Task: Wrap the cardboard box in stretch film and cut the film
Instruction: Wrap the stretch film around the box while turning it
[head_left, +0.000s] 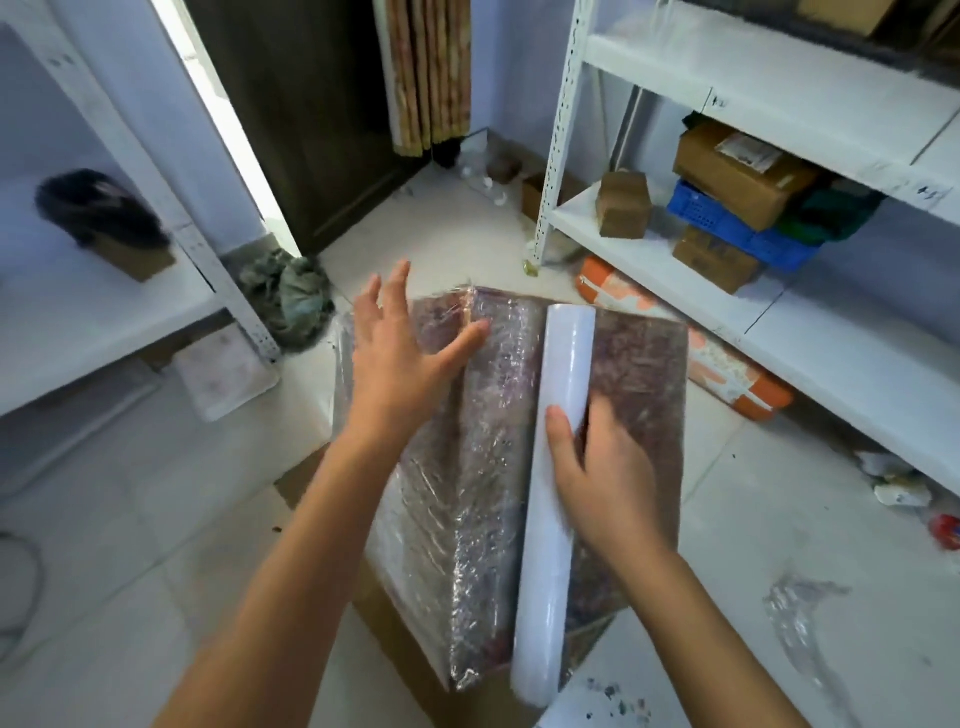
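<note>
A large cardboard box (639, 364) lies on the floor in the middle of the head view, its top covered in wrinkled stretch film (483, 467). A long white film roll (556, 467) lies across the top of the box, running from far to near. My right hand (597, 467) grips the roll near its middle, thumb on top and fingers curled round its right side. My left hand (400, 358) is spread flat with straight fingers over the box's far left part, on or just above the film.
White metal shelving (779, 322) stands to the right with cartons and a blue crate (727, 223). Another white shelf (104, 312) is at the left. An orange bag (727, 374) lies behind the box. Crumpled cloth (291, 296) and film scraps (800, 618) litter the tiled floor.
</note>
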